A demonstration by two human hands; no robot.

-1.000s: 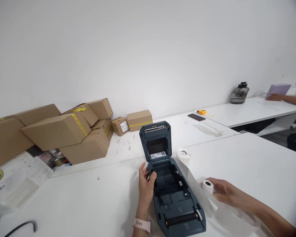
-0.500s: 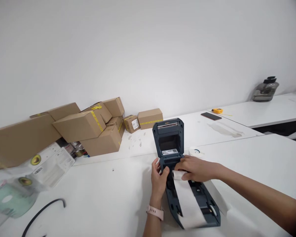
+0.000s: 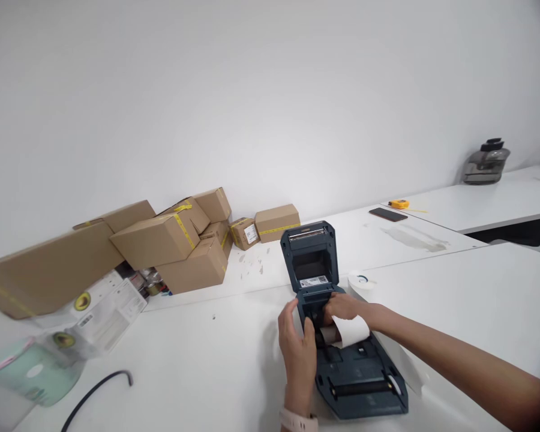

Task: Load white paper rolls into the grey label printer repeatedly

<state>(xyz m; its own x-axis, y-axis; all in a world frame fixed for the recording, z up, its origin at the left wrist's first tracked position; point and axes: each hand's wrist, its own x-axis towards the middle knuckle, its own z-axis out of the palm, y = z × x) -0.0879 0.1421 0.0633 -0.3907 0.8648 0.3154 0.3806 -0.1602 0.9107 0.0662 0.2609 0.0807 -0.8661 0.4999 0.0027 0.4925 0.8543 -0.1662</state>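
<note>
My left hand is gripping the left side of the open label printer near the table's front edge. My right hand is pinching the paper roll down into its bay

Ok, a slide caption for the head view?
Both hands seat a paper roll in the open label printer on a white table.

White room, white tables, plain wall.
Bare white wall fills upper half, even soft light, no shadows to speak of. White table in front w/ 2nd table at right, running along wall. Cardboard boxes piled against wall at left; dark gap under rt table.
</note>
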